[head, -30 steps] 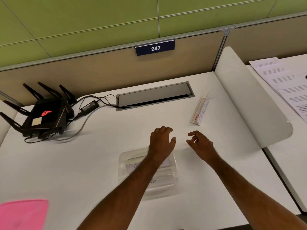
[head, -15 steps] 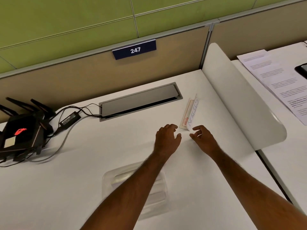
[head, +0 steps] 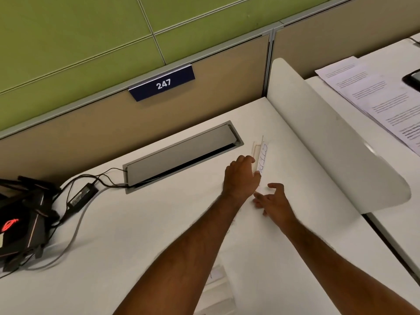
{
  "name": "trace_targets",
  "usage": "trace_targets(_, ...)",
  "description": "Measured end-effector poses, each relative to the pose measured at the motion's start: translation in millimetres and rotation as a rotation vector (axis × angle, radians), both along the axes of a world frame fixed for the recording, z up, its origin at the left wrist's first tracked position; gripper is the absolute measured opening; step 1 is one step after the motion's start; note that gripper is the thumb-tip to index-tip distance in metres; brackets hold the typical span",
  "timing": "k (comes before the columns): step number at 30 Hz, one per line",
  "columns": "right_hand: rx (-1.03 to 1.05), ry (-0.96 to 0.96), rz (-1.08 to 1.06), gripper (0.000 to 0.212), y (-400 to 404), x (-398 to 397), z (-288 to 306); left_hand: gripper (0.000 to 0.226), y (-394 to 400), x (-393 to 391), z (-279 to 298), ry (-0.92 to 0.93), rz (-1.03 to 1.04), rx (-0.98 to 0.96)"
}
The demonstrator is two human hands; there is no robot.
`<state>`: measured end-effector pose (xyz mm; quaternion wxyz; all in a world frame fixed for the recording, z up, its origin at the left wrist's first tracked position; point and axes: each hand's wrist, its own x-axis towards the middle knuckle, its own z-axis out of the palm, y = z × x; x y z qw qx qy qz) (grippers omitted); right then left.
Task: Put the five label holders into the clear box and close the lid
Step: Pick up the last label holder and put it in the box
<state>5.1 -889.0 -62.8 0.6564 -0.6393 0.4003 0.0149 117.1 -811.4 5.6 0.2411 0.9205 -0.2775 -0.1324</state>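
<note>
Head view: a label holder (head: 261, 155) stands on the white table (head: 136, 223) near the cable hatch (head: 181, 155), gripped by the left hand (head: 241, 176); the right hand (head: 272, 201) is spread open beside it. The clear box (head: 218, 289) is largely hidden under the left forearm.

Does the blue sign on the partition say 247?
Yes, the blue sign on the tan partition shows 247 in white digits.
</note>
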Motion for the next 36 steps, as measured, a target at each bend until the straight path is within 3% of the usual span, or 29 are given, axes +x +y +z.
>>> trace_targets(9, 0.053, -0.023, -0.097, 0.061, 7.5, 11.8, -8.3, 0.060, -39.8, 48.1, -8.6, -0.061, -0.175, 0.179)
trace_targets(22, 0.080, -0.052, -0.064, 0.070, 7.7, 18.2, -25.1, 0.062, -100.5, 92.1, -21.8, 0.012, -0.209, 0.237)
trace_targets(29, 0.081, -0.062, -0.050, 0.073, 6.8, 22.6, -23.7, 0.032, -109.0, 96.8, -24.0, -0.023, -0.159, 0.165)
trace_targets(36, 0.105, -0.060, -0.069, 0.072, 10.8, 22.5, -15.8, 0.024, -104.2, 100.6, -16.2, 0.039, -0.054, -0.002)
